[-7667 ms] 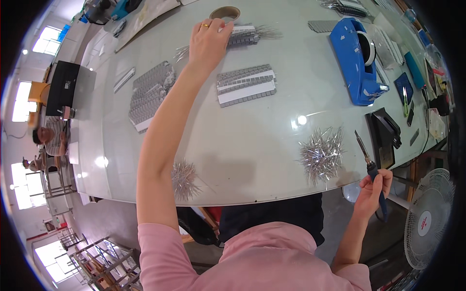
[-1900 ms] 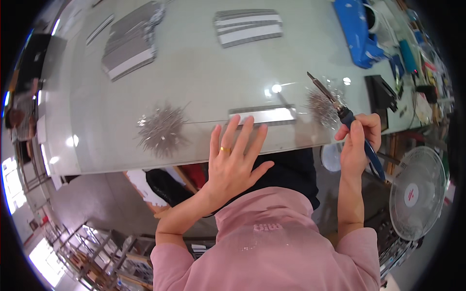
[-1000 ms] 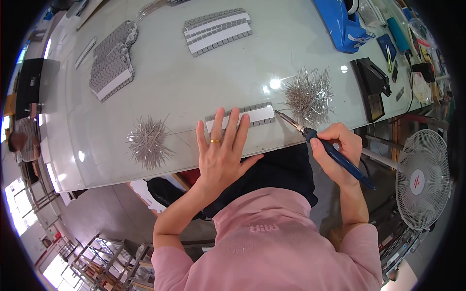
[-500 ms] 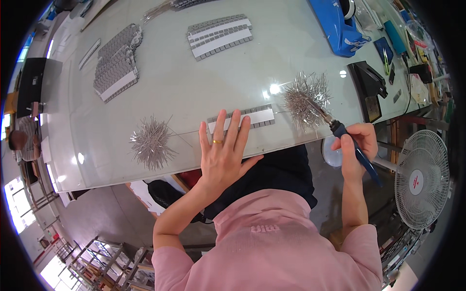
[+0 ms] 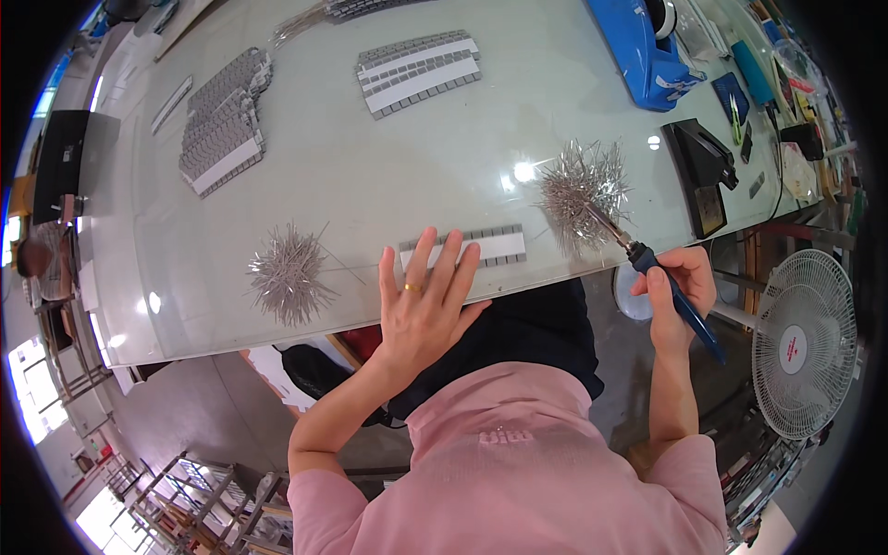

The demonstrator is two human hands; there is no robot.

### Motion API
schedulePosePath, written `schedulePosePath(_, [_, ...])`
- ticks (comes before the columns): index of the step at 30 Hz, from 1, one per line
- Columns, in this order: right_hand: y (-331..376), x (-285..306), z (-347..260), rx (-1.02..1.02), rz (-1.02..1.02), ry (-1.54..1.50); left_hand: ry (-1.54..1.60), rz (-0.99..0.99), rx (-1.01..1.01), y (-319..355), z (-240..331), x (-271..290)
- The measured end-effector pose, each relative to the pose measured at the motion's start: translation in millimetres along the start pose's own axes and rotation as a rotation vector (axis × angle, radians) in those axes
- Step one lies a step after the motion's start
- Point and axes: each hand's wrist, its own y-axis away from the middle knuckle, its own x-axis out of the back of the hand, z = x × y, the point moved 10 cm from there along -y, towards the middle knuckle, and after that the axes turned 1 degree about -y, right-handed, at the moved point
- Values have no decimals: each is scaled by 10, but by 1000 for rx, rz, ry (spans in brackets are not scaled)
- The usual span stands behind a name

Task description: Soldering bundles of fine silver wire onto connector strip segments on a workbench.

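My left hand (image 5: 421,296) lies flat, fingers stretched and apart, over the left part of a white strip edged with grey pieces (image 5: 499,245). The strip's covered part is hidden under the fingers. In my right hand (image 5: 680,287) is a soldering iron (image 5: 661,268) with a blue handle, held near its metal end. Its tip points up and left, over the lower part of a pile of thin silvery metal strands (image 5: 587,190). Whether the tip touches them I cannot tell. Another pile of strands (image 5: 287,273) lies left of my left hand.
Farther back lie a stack of grey-edged strips (image 5: 421,74) and a longer stack (image 5: 222,129). A blue tape dispenser (image 5: 647,60) and a black stand (image 5: 698,171) are at right. A fan (image 5: 803,342) stands beyond the table's near edge.
The strip and my left hand have shifted slightly toward the near edge of the table. My right hand has lowered a little with the soldering iron. The strand piles stay in place.
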Motion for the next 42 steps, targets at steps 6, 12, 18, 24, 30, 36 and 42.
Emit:
schedulePosePath(6, [58, 5, 52, -17, 18, -10, -50, 26, 9, 21, 1, 38])
schedulePosePath(12, [89, -173, 50, -35, -110, 28, -40, 11, 12, -8, -5, 56])
schedulePosePath(18, [86, -392, -21, 102, -255, 211, 23, -18, 5, -91, 28, 42])
schedulePosePath(24, [74, -303, -4, 74, -223, 193, -37, -24, -16, -33, 9, 37])
schedulePosePath(30, [-8, -124, 42, -36, -44, -13, -10, 154, -253, 120, 204, 221])
schedulePosePath(36, [-128, 295, 45, 25, 137, -34, 328, 41, -189, -478, -116, 668])
schedulePosePath(42, [-194, 381, 151, 45, 227, -96, 31, 414, -158, -2068, -1331, 891])
